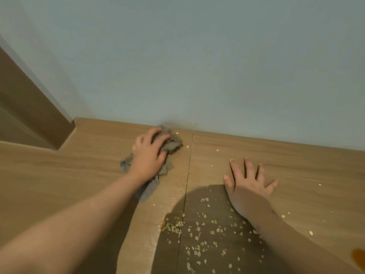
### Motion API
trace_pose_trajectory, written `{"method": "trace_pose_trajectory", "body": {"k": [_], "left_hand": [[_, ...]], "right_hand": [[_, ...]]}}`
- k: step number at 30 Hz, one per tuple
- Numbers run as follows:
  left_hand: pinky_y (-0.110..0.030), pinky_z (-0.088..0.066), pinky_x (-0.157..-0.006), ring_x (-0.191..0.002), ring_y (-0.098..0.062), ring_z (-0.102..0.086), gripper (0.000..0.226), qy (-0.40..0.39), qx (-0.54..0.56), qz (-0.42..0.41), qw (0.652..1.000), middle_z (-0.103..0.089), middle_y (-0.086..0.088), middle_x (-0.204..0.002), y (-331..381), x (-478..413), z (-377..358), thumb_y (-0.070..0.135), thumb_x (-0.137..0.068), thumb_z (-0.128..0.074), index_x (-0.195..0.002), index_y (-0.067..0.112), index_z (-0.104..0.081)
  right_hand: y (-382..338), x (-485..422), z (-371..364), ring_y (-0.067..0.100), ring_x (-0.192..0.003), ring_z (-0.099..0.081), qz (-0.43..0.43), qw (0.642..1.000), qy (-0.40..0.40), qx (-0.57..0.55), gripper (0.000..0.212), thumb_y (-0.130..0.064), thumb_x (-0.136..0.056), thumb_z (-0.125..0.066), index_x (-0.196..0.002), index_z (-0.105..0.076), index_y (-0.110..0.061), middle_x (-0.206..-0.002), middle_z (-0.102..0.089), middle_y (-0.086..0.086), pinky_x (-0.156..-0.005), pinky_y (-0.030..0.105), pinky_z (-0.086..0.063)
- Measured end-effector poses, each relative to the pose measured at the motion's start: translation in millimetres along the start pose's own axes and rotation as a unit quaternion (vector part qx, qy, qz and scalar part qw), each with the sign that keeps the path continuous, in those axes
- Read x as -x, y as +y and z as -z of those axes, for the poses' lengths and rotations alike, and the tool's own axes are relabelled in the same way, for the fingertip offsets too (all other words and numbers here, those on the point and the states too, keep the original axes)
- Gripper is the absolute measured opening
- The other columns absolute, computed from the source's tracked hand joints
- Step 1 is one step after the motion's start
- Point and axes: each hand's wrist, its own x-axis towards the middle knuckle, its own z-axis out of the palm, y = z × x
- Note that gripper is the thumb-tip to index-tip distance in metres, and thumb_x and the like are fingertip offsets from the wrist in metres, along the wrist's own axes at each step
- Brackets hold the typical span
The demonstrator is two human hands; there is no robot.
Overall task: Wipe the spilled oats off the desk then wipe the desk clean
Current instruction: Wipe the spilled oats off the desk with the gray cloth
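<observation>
Pale oat flakes (199, 232) lie scattered over the wooden desk (69, 175). They are thickest in the near middle, inside a dark shadow (209, 196) and along the thin seam (188, 167) that runs from the back edge toward the viewer. A denser cluster sits right on the seam, beside a small brownish smear (163, 226). A few stray flakes lie further out, some close to the back edge and some on the lit wood to the right of the right forearm.

Just left of the seam and close to the back edge is a crumpled grey cloth (171, 144), lying on the desk. The left hand (148, 155) is on top of it, fingers curled over the bunched fabric and gripping it. Loose cloth sticks out to the left of the wrist and trails back under the forearm.

On the other side of the seam, well apart from the cloth, the right hand (248, 184) rests palm down on the bare wood. Its fingers are straight and spread, holding nothing, and its heel is at the edge of the oat patch.

An amber patch (358, 258) shows on the desk at the lower right corner. A plain pale wall (197, 66) rises behind the desk, and a brown wooden panel (29, 107) stands at the far left.
</observation>
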Motion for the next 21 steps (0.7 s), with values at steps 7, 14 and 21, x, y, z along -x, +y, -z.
{"method": "trace_pose_trajectory", "body": {"k": [7,14,21], "left_hand": [[-0.039,-0.027,-0.101,-0.125,-0.026,-0.034,0.040,0.005,-0.022,0.039,0.999,-0.042,-0.005,-0.135,8.8,-41.7,-12.9,0.026,-0.090,-0.054,-0.129,0.026,-0.053],[-0.010,-0.025,-0.090,-0.110,-0.002,-0.033,0.024,-0.118,0.159,-0.085,0.977,-0.043,0.020,-0.110,47.6,47.2,-2.3,0.017,-0.088,-0.057,-0.108,0.031,-0.060],[-0.046,-0.029,-0.105,-0.127,-0.030,-0.036,0.042,-0.006,0.042,-0.096,0.994,-0.041,-0.003,-0.142,49.0,-48.1,-8.9,0.028,-0.087,-0.047,-0.128,0.025,-0.056]], "right_hand": [[-0.9,1.2,-2.9,0.031,-0.144,-0.001,0.003,0.999,0.037,0.016,0.056,-0.059,-0.094,-0.013,-0.146,-0.001,-0.044,-0.159,-0.001,-0.003,-0.108,0.068,-0.009],[0.4,2.2,-1.7,0.030,-0.144,-0.002,0.005,0.999,0.029,0.020,0.058,-0.062,-0.093,-0.016,-0.146,0.001,-0.045,-0.158,0.001,-0.004,-0.108,0.066,-0.012],[2.5,0.9,-1.2,0.030,-0.144,0.002,0.011,0.999,0.032,-0.009,0.057,-0.061,-0.093,-0.015,-0.146,0.000,-0.044,-0.158,0.003,-0.004,-0.109,0.066,-0.006]]}}
